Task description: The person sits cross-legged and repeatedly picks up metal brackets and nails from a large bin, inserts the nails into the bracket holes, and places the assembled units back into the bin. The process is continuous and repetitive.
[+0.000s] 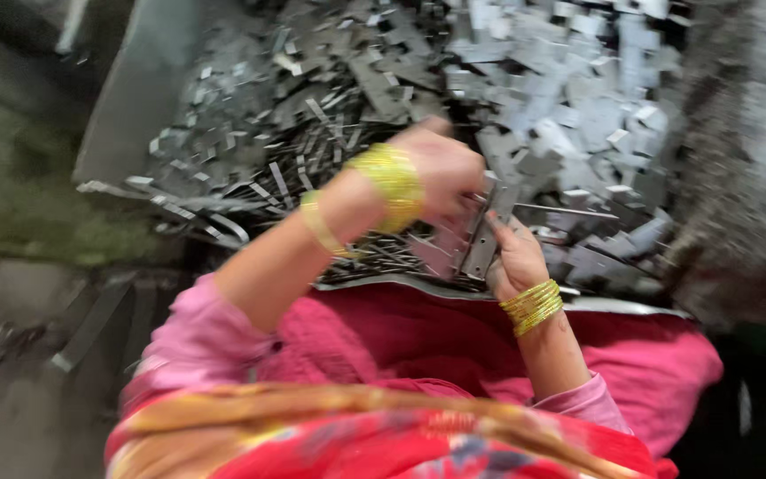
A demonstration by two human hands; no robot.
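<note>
In the head view, the left hand (441, 173) reaches across from the left, its fingers (465, 200) curled shut around a flat grey metal strip (482, 238) at the strip's upper end. The right hand (516, 257) comes up from below, its fingers held close together and pressed against the lower right side of the same strip. The strip is narrow, dull grey and stands nearly upright between the two hands, just above the near rim of a tray (135, 98). Motion blur hides finer detail. The tray is heaped with a pile of metal pieces (525, 98), flat and grey like the strip. Yellow bangles (532, 307) circle both wrists, and pink cloth (418, 337) covers the lap below.
</note>
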